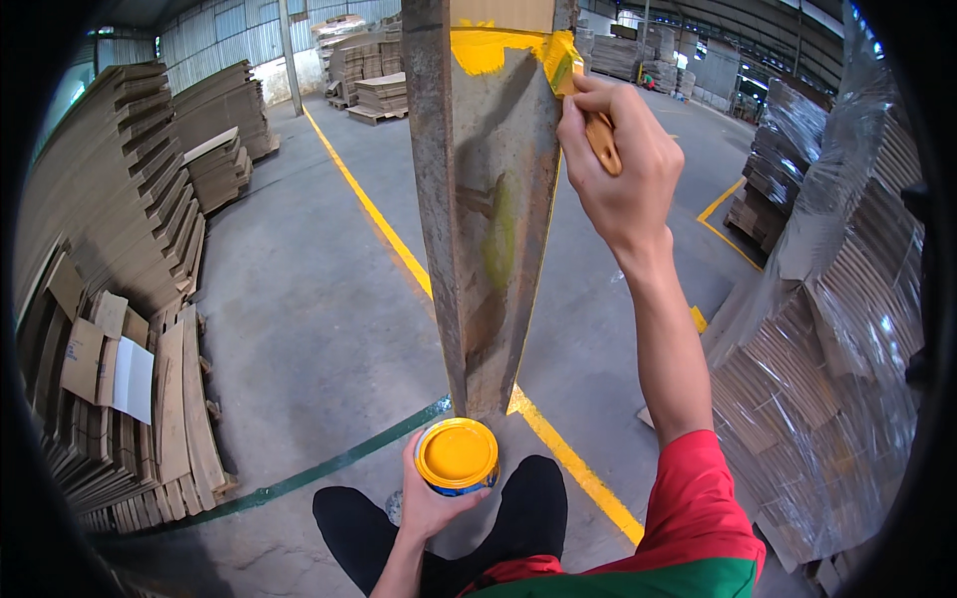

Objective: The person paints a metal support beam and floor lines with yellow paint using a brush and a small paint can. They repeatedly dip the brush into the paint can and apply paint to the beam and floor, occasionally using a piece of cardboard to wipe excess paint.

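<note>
My right hand (628,164) is closed around the wooden handle of a paintbrush (603,140). Its yellow-coated bristles touch the right edge of a grey steel column (498,130) near the top of the view. Fresh yellow paint (483,52) covers a ragged band across the column's recessed face, below a strip of tan masking (503,14). Low in front of my knees, my left hand (431,506) wraps round an open can of yellow paint (457,453), held upright. Bare metal with rust and a greenish smear shows farther down the column.
Stacks of flat cardboard (110,179) rise on the left, some on pallets. Plastic-wrapped cardboard (827,369) stands close on the right. Yellow floor lines (369,204) and a green line (329,463) meet near the column's foot. More stacks (364,65) stand farther back.
</note>
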A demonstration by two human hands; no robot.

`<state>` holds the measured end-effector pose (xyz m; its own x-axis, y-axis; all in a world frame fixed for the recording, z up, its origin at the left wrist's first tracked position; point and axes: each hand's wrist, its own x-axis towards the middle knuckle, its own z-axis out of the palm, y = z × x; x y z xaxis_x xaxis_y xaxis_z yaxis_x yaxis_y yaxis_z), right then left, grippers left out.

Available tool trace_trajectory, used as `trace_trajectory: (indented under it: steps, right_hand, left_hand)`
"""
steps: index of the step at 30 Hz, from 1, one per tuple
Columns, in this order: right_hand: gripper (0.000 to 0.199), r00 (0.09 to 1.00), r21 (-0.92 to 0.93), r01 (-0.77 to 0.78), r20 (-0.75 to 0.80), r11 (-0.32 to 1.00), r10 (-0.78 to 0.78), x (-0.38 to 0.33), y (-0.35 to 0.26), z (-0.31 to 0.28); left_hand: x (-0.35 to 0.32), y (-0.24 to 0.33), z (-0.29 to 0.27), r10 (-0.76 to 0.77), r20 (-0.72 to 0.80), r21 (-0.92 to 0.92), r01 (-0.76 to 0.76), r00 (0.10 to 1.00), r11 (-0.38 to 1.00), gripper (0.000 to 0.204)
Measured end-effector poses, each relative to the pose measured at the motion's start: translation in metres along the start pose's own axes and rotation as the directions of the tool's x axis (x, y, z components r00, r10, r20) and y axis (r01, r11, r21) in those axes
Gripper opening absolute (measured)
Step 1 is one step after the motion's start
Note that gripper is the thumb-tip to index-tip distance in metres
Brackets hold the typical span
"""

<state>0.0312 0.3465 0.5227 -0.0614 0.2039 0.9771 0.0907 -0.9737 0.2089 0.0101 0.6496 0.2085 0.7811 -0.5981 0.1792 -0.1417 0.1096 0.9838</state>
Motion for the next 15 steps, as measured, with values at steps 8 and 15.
trace_trajectory:
  steps: [8,15]
  right_hand:
    - [0.015,0.997,-0.029,-0.078,0.002,0.996,0.079,0.003,0.003,-0.002]
    - [0.013,0.990,0.023,-0.138,0.026,0.990,0.138,0.011,0.005,-0.002]
  left_hand:
    - [-0.002,-0.002,-0.001,-0.008,0.010,-0.023,0.008,1.000,1.000,0.123]
    - [-0.002,-0.002,-0.002,-0.019,0.006,-0.026,0.019,1.000,0.999,0.121]
